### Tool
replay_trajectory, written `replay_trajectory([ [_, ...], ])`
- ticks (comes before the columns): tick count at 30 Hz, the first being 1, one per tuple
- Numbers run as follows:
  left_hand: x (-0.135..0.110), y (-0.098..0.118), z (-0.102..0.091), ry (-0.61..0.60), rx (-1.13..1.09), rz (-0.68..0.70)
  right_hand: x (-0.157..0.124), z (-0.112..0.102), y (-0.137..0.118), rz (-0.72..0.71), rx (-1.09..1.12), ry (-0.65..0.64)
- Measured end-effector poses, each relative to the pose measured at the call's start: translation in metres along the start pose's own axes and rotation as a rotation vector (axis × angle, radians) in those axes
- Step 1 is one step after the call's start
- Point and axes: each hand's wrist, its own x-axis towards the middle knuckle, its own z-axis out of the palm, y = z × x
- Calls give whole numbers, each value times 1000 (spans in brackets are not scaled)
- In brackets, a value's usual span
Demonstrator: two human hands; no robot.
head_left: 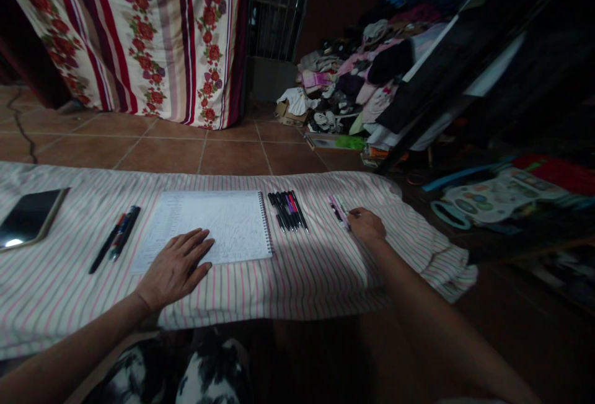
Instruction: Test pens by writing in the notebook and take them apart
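Note:
A spiral notebook (218, 221) covered in scribbles lies on a striped cloth (307, 274) spread on the floor. My left hand (176, 267) rests flat on the notebook's lower left corner, fingers stretched out. My right hand (366, 225) reaches to the right, fingers closed on a pen (338, 210) that lies among a few pens there. A row of several dark pens (288, 210) sits just right of the notebook. Two or three more pens (116, 238) lie to its left.
A phone (28, 217) lies at the cloth's far left. A flowered curtain (139, 32) hangs behind the tiled floor (186, 150). A pile of clothes (362, 82) and a dark slanted shelf (465, 63) stand at the right, with toys (493, 196) below.

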Motion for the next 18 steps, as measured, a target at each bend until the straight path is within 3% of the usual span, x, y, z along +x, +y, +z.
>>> replay_trajectory([
  [12,1,1,-1,-20,-30,-27,-6,-4,6,-32,106,-23],
  [18,1,3,-6,-49,-57,-55,-17,-14,-5,-37,125,-77],
])
